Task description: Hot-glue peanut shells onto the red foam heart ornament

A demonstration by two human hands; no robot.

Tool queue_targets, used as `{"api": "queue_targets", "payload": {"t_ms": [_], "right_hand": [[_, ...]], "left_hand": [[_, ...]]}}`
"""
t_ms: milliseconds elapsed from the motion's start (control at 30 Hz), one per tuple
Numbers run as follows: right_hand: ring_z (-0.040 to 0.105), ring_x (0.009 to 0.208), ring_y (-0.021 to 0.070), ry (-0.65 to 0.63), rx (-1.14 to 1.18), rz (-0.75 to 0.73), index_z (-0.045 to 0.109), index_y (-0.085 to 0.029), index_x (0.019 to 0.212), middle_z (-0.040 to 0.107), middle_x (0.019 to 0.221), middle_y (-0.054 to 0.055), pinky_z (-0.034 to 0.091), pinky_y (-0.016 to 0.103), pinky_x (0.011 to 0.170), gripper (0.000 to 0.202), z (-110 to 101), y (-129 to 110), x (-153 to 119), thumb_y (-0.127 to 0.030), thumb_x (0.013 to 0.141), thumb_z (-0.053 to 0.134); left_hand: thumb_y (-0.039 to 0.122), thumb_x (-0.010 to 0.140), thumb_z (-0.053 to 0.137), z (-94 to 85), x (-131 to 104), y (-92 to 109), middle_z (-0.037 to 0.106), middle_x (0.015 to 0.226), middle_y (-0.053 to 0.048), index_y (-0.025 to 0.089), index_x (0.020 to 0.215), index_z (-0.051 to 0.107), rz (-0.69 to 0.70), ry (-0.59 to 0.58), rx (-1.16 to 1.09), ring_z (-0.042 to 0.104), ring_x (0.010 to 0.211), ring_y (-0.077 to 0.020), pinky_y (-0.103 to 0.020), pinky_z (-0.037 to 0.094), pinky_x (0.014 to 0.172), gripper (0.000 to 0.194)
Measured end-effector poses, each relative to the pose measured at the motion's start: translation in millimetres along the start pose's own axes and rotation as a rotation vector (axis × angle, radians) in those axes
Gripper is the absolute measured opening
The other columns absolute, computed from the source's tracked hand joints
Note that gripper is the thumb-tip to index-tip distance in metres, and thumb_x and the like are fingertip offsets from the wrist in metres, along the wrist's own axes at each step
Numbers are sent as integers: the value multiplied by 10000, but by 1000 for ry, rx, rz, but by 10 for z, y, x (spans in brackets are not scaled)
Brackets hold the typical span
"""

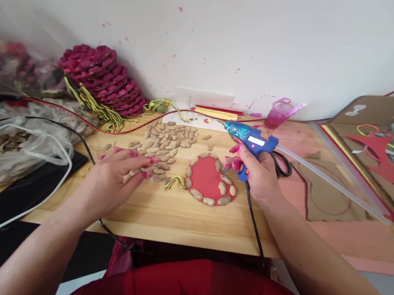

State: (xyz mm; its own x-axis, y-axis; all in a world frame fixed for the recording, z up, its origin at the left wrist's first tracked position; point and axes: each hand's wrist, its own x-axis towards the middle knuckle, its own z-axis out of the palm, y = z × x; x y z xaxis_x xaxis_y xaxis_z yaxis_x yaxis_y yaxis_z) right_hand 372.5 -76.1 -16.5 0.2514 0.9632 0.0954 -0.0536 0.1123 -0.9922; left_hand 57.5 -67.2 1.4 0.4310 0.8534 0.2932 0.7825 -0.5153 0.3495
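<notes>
Well, the right hand (261, 171) has its fingers wrapped round the glue gun (256, 141), its nozzle to the left, past the far edge of the red disc (204, 176). The disc lies flat on the table (166, 215), peanuts (224, 200) along its rim, yarn (176, 181) just left. The left hand (111, 176) is at the loose pile (169, 138), thumb and fingers apart; whether they touch any, I cannot tell

Your head camera looks forward and down over the table (155, 216), close enough that your left hand (110, 178) and right hand (263, 176) sit mid-frame, with your red clothing (173, 292) at bottom centre and the wall (208, 33) across the top
</notes>
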Motion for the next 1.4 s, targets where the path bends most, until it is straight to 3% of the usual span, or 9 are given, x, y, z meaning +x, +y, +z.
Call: {"api": "queue_targets", "payload": {"t_ms": [300,467,667,767,833,933,1000,1200,1400], "right_hand": [[557,545,125,-38,27,5,706,-205,827,614,660,-19,542,316,590,360,-30,57,19,-556,811,780],[561,531,131,-24,32,22,703,-199,808,590,589,-28,552,317,598,407,-5,3,2,-588,766,812],[599,504,148,-11,24,66,685,-205,751,579,541,-27,537,311,557,455,24,-48,-21,-630,704,842],[591,483,152,-11,0,80,680,-206,748,562,519,-28,518,310,529,488,29,-52,-24,-662,685,840],[591,478,156,-17,-16,91,675,-204,745,557,515,-27,511,312,519,510,27,-53,-24,-682,674,839],[595,481,162,-19,-41,108,677,-201,744,559,520,-19,500,314,505,529,23,-60,-28,-697,659,842],[587,472,161,-20,-43,118,684,-202,749,553,516,-20,484,309,484,526,22,-67,-31,-694,657,846],[571,454,151,-42,-27,125,686,-197,741,548,497,-25,481,299,466,499,28,-68,-34,-663,676,851],[575,441,148,-42,-33,113,673,-200,746,561,516,-32,515,308,454,493,38,-59,-42,-648,666,864]], "left_hand": [[305,931,610,278,-31,414,595,1113,-121,270,1200,736,69,-156,128,495,1079,-331,-526,463,888,299],[316,926,670,237,-158,463,614,1115,-106,256,1062,751,116,-182,14,502,1092,-314,-515,447,930,169],[308,976,635,82,-270,377,677,952,-49,258,953,749,177,-325,-188,564,983,-232,-409,445,903,127],[320,974,631,63,-247,322,690,914,-31,242,877,726,114,-267,-188,579,932,-221,-428,435,928,157],[324,946,668,100,-231,325,695,968,-38,246,991,732,66,-193,-153,580,970,-239,-454,429,952,111],[350,910,723,209,-208,393,673,1064,-66,248,1216,700,69,-156,-133,552,1058,-275,-454,445,950,324],[345,913,720,288,-181,456,658,1068,-79,240,1235,697,75,-162,-122,531,1065,-286,-450,456,935,340],[262,933,662,392,-100,564,657,981,-83,199,923,696,21,-173,-48,528,1018,-290,-471,438,915,72],[254,929,637,328,-155,559,658,887,-63,206,806,651,31,-138,22,539,949,-275,-430,400,838,133]]}}
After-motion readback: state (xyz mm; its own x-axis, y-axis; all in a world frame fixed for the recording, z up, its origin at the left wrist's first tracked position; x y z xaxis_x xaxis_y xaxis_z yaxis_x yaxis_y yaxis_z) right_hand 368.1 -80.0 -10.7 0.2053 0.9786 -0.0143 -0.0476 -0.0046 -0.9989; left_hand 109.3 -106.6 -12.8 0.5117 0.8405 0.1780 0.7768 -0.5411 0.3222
